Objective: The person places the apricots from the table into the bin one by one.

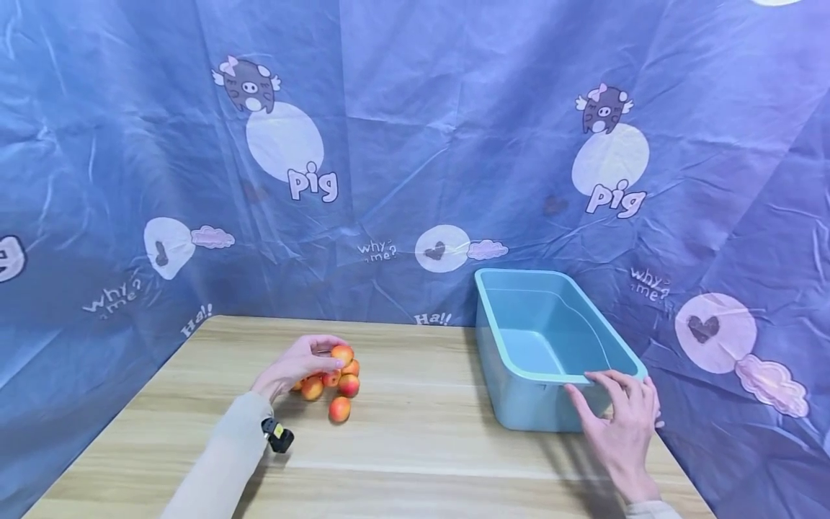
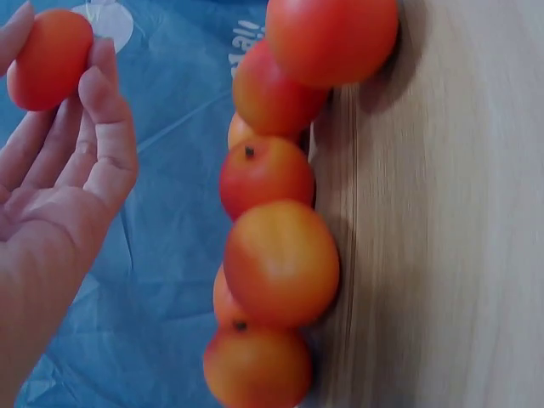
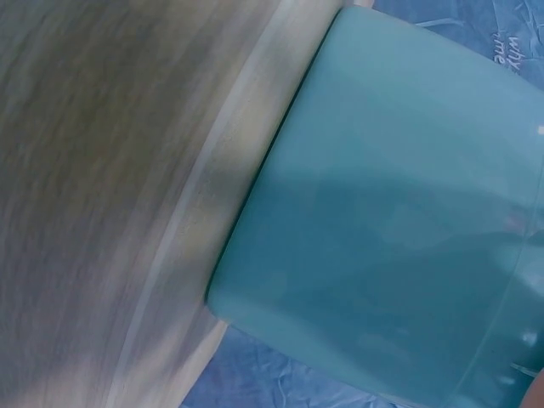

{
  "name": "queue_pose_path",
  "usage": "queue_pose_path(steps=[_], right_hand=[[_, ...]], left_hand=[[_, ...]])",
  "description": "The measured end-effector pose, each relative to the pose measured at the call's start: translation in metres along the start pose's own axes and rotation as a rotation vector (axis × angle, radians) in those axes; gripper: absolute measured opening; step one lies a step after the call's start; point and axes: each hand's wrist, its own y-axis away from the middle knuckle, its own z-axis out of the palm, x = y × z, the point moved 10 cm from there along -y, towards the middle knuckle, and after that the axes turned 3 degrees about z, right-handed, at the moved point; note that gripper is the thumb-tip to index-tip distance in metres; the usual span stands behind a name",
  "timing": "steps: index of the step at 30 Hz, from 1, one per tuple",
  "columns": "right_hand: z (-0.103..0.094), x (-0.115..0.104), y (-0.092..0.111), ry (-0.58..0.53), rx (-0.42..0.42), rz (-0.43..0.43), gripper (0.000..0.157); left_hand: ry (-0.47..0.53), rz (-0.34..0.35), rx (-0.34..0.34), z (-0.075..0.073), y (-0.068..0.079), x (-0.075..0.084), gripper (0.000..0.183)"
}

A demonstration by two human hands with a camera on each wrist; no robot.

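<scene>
My left hand [image 1: 302,362] pinches a small red-and-yellow apple [image 2: 51,61] between thumb and fingertips, raised just over the other apples. Those apples [image 1: 349,386] sit bunched on the table under and beside that hand, with a single apple [image 1: 340,409] slightly nearer to me. The left wrist view shows dark stem nubs on some of them. At the right, my right hand [image 1: 624,425] holds the near rim of a light-blue plastic bin [image 1: 528,404] by its front right corner, thumb against the outer wall. In the right wrist view the bin's side [image 3: 382,195] fills much of the picture.
The light wooden table [image 1: 402,461] runs back to a blue printed cloth [image 1: 402,144] that hangs behind and along both sides. A black device [image 1: 278,435] is strapped at my left wrist. The bin stands upright at the table's right side.
</scene>
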Motion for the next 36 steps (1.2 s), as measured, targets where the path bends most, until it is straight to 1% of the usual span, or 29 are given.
queue_pose_path(steps=[6, 11, 17, 21, 26, 36], right_hand=[[0.000, 0.001, 0.001, 0.002, -0.011, -0.001, 0.067], [-0.001, -0.001, 0.002, 0.003, -0.006, 0.000, 0.067], [-0.001, -0.002, 0.001, 0.003, -0.008, -0.001, 0.066], [-0.001, 0.000, 0.002, 0.005, -0.012, 0.001, 0.066], [-0.001, 0.001, 0.002, 0.010, -0.017, 0.002, 0.066], [-0.001, 0.001, 0.002, 0.010, -0.021, -0.004, 0.065]], left_hand=[[0.009, 0.023, 0.024, 0.010, -0.012, 0.004, 0.051], [0.008, 0.061, 0.024, 0.020, -0.020, 0.012, 0.049], [0.011, 0.068, 0.050, 0.025, -0.025, 0.018, 0.053], [0.021, 0.076, 0.053, 0.028, -0.026, 0.022, 0.053], [0.040, 0.079, 0.047, 0.035, -0.029, 0.028, 0.054], [0.022, 0.149, 0.005, 0.054, -0.040, 0.046, 0.048]])
